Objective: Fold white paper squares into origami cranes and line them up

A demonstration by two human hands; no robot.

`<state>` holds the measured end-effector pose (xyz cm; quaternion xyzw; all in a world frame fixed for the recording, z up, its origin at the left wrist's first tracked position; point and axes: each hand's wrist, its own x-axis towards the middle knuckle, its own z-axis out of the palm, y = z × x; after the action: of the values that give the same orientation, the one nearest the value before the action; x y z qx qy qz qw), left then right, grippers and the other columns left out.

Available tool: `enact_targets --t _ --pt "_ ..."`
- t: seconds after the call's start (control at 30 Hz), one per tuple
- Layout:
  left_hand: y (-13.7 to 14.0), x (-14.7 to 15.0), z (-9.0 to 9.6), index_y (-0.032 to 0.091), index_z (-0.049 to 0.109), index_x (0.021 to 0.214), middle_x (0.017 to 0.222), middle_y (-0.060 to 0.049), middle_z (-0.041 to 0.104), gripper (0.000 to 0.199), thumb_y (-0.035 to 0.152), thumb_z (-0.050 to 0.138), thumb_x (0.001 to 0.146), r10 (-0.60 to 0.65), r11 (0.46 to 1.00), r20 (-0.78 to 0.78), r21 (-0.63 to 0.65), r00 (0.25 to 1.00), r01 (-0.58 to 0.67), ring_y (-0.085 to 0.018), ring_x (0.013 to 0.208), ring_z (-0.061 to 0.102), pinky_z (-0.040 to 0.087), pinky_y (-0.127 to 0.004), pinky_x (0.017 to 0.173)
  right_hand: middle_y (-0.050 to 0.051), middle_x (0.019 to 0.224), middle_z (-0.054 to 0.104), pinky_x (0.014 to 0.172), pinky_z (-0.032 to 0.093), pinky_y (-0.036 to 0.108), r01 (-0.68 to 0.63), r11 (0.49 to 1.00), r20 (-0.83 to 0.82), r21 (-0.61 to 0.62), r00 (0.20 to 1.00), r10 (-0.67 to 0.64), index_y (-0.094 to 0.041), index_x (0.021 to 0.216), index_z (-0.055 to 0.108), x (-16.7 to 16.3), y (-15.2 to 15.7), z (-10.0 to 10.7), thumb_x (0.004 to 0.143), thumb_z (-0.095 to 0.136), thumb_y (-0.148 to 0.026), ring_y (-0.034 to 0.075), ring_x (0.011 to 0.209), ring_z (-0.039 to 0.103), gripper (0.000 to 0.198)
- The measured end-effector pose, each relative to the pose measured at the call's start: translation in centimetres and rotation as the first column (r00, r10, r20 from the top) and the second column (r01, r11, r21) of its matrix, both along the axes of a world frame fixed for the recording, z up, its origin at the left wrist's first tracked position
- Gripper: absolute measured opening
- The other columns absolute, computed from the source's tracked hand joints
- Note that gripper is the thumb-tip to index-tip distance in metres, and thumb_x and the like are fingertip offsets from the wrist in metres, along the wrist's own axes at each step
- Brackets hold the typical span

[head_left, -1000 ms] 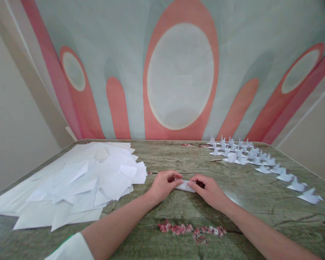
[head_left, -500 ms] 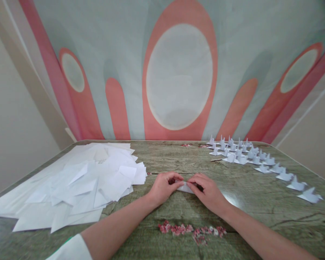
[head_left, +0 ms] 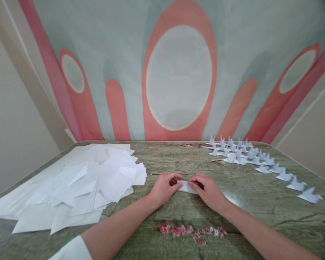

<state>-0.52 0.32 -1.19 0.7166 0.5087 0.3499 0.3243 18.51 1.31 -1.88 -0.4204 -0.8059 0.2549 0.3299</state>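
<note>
The right hand [head_left: 210,192] has edged slightly away from the left hand [head_left: 164,188] since half a second ago, baring a little more of the folded paper [head_left: 184,186] between them. The left, fingers curled, pinches the paper's near end between thumb and fingertips; the right, equally bent, grips its other side. Loose sheets [head_left: 78,187] spread left of the left hand; paper cranes [head_left: 262,168] stand beyond and right of the right.

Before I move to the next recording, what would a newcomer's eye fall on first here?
Probably the large pale oval ringed in pink on the backdrop behind the table. Next, the white paper birds along the table's right side and the heap of white paper on its left. Between them, the left hand and right hand pinch a small folded paper.
</note>
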Motion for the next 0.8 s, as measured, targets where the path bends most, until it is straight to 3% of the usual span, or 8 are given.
enact_targets --t 0.1,0.23,0.33,0.43,0.53,0.8 --pt "-0.1 0.0 0.2 0.016 0.063 0.091 0.074 0.0 0.062 0.02 0.017 0.061 0.072 -0.01 0.999 -0.07 0.05 0.997 0.014 -0.013 0.067 0.056 0.045 -0.023 0.065 0.002 0.071 0.058 0.068 0.039 0.029 0.004 1.0 0.025 -0.013 1.0 -0.004 -0.019 0.075 0.061 0.0 0.3 -0.3 0.083 0.051 -0.022 0.017 0.072 0.051 0.014" --pt "-0.6 0.0 0.8 0.018 0.062 0.093 0.095 -0.005 0.061 0.018 0.016 0.059 0.076 -0.029 0.963 -0.228 0.254 0.973 0.088 -0.017 0.088 0.055 0.043 -0.029 0.081 0.002 0.072 0.057 0.069 0.039 0.03 0.009 1.0 0.051 0.019 0.999 -0.01 -0.019 0.075 0.061 0.0 0.5 -0.6 0.082 0.05 -0.021 0.018 0.074 0.051 0.013" --pt "-1.4 0.3 1.6 0.021 0.061 0.097 0.102 -0.005 0.059 0.017 0.02 0.053 0.082 -0.035 0.912 -0.448 0.352 0.894 0.211 -0.02 0.099 0.051 0.038 -0.035 0.088 0.003 0.072 0.056 0.068 0.039 0.031 0.005 0.999 0.058 0.039 0.998 -0.007 -0.019 0.075 0.061 0.1 0.5 -0.7 0.083 0.051 -0.022 0.018 0.075 0.05 0.014" --pt "-2.3 0.8 2.2 0.02 0.058 0.1 0.098 -0.005 0.06 0.018 0.027 0.048 0.086 -0.021 0.876 -0.643 0.357 0.765 0.324 -0.021 0.098 0.05 0.036 -0.038 0.088 0.003 0.072 0.056 0.068 0.04 0.031 0.001 0.999 0.066 0.051 0.998 -0.004 -0.019 0.075 0.062 0.1 0.6 -0.9 0.084 0.051 -0.023 0.018 0.075 0.05 0.014" --pt "-2.8 1.2 2.4 0.018 0.056 0.102 0.097 -0.006 0.059 0.024 0.033 0.049 0.086 0.011 0.862 -0.728 0.354 0.685 0.362 -0.022 0.096 0.05 0.034 -0.038 0.089 0.003 0.073 0.056 0.069 0.04 0.031 0.002 0.998 0.065 0.062 0.998 -0.006 -0.019 0.075 0.062 0.2 0.7 -1.0 0.084 0.051 -0.024 0.018 0.075 0.05 0.015" --pt "-2.8 1.4 2.0 0.017 0.053 0.109 0.099 -0.007 0.058 0.033 0.04 0.047 0.086 0.0 0.854 -0.756 0.341 0.655 0.393 -0.021 0.098 0.049 0.033 -0.037 0.09 0.002 0.072 0.056 0.069 0.04 0.03 0.023 0.998 0.083 0.066 0.996 -0.028 -0.019 0.073 0.062 0.1 0.9 -0.9 0.083 0.052 -0.022 0.018 0.075 0.051 0.014"
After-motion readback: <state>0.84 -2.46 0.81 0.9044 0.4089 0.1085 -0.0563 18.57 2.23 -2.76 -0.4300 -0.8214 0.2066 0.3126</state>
